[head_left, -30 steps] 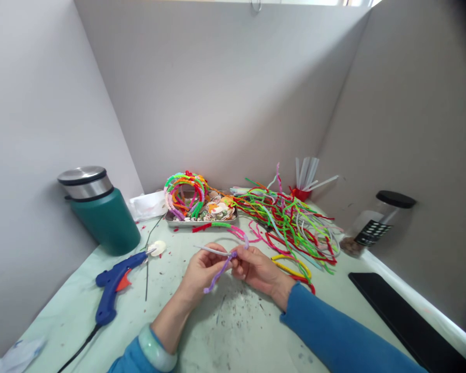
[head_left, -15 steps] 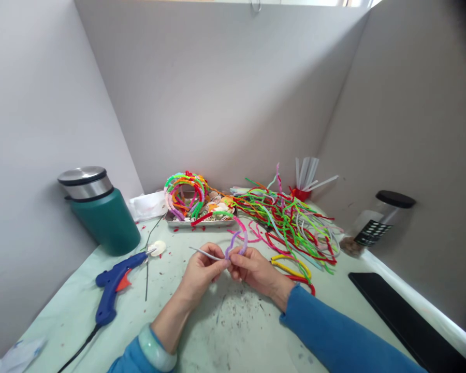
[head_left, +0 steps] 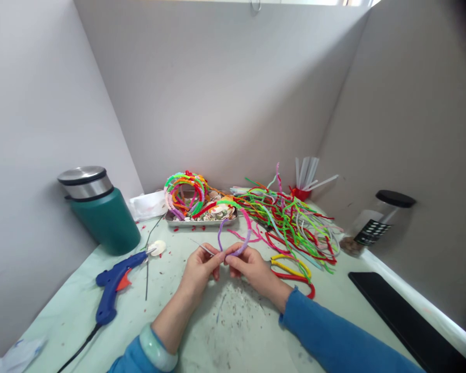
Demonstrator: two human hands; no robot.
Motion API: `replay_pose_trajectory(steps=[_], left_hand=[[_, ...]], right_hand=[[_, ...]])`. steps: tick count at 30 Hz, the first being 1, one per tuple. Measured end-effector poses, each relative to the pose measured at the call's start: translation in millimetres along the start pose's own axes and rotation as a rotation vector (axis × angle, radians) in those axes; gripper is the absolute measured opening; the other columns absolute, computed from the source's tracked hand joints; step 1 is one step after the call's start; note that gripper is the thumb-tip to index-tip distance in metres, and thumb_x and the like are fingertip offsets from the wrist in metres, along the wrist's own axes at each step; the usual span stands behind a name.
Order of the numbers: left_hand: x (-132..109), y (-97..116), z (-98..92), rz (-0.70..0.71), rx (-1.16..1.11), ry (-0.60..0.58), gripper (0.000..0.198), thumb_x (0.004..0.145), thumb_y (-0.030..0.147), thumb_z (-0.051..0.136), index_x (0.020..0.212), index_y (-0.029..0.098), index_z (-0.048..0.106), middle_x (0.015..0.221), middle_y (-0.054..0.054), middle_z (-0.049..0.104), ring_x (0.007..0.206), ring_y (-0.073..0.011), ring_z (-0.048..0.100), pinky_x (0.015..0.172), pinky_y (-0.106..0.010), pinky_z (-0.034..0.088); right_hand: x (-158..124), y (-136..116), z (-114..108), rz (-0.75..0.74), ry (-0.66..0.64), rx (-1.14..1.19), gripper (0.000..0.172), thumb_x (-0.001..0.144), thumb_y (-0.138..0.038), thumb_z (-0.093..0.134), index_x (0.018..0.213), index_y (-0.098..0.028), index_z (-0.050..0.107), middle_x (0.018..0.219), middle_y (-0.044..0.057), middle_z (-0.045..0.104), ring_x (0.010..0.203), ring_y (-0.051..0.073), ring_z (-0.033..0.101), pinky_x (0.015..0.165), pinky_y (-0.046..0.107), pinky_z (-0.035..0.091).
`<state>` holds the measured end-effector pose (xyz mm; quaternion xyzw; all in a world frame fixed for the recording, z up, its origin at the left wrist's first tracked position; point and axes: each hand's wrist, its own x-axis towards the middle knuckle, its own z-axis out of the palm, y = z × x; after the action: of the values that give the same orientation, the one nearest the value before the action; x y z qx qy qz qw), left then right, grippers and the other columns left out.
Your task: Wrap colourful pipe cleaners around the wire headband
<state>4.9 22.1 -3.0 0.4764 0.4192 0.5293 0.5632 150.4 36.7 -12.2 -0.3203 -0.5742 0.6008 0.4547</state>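
Observation:
My left hand (head_left: pixel 202 267) pinches a thin strand at the table's middle; its pale end sticks out to the upper left. Fingertips of my right hand (head_left: pixel 248 265) close on the lower end of a curved strip (head_left: pixel 249 224) that runs from purple through pink and green to red. A loose purple end (head_left: pixel 220 233) rises from between the fingertips, which nearly touch. The exact join between the strands is hidden by my fingers. Just right of my right hand lie scissors (head_left: pixel 295 267) with yellow and red handles.
Behind the hands is a metal tray (head_left: pixel 202 223) with shells and a coiled colourful ring (head_left: pixel 178 194). Fuzzy sticks (head_left: pixel 287 217) pile up at right. A blue glue gun (head_left: pixel 111 290) and green bottle (head_left: pixel 108 223) stand left; a jar (head_left: pixel 376 223) and black bar (head_left: pixel 407 316) are right.
The curved strip has opened into a wider arc, and its purple end has moved left, away from the arc. The pale strand shows less beyond my left fingers.

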Motion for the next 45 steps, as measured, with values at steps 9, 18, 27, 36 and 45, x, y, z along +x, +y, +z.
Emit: replay_pose_trajectory(steps=[9,18,27,36,45], left_hand=[[3.0,-1.3,-0.6,-0.014,-0.095,0.137,0.021,0.064,0.022,0.066,0.07,0.019,0.046,0.041,0.01,0.039,0.035,-0.0052,0.034,0.036,-0.017,0.032],[2.1,0.5,-1.8,-0.057,-0.073,0.14,0.016,0.062,0.022,0.066,0.073,0.015,0.057,0.041,0.008,0.042,0.035,-0.0045,0.032,0.038,-0.018,0.035],[2.2,4.1,1.0,0.005,0.163,0.062,0.033,0.065,0.038,0.066,0.082,0.01,0.065,0.047,0.004,0.051,0.035,-0.0066,0.039,0.038,-0.02,0.03],[6.1,-1.3,0.1,0.078,0.368,0.163,0.025,0.067,0.037,0.065,0.06,0.014,0.067,0.043,0.002,0.052,0.042,-0.009,0.04,0.043,-0.021,0.028],[3.7,4.9,0.8,-0.034,0.245,0.133,0.028,0.063,0.041,0.069,0.061,0.014,0.064,0.036,0.006,0.042,0.035,-0.0058,0.029,0.037,-0.02,0.018]], right_hand=[[0.1,6.2,1.8,-0.023,-0.033,-0.069,0.022,0.076,-0.032,0.059,0.09,-0.015,0.058,0.067,-0.001,0.057,0.048,0.007,0.048,0.047,0.02,0.039],[1.8,4.7,-1.8,0.027,-0.036,0.003,0.025,0.076,-0.037,0.058,0.087,-0.014,0.059,0.071,0.001,0.063,0.043,0.006,0.049,0.043,0.019,0.035],[5.5,9.4,-6.8,-0.012,0.082,0.171,0.023,0.078,-0.038,0.058,0.08,-0.015,0.055,0.068,0.001,0.062,0.044,0.007,0.049,0.04,0.018,0.034],[4.1,5.6,-5.0,-0.044,0.147,0.156,0.02,0.079,-0.035,0.056,0.085,-0.016,0.054,0.064,-0.001,0.059,0.044,0.007,0.049,0.04,0.019,0.034],[2.0,-0.5,-4.0,-0.033,0.084,0.053,0.019,0.073,-0.03,0.063,0.085,-0.017,0.058,0.05,-0.006,0.05,0.043,0.009,0.046,0.044,0.021,0.036]])
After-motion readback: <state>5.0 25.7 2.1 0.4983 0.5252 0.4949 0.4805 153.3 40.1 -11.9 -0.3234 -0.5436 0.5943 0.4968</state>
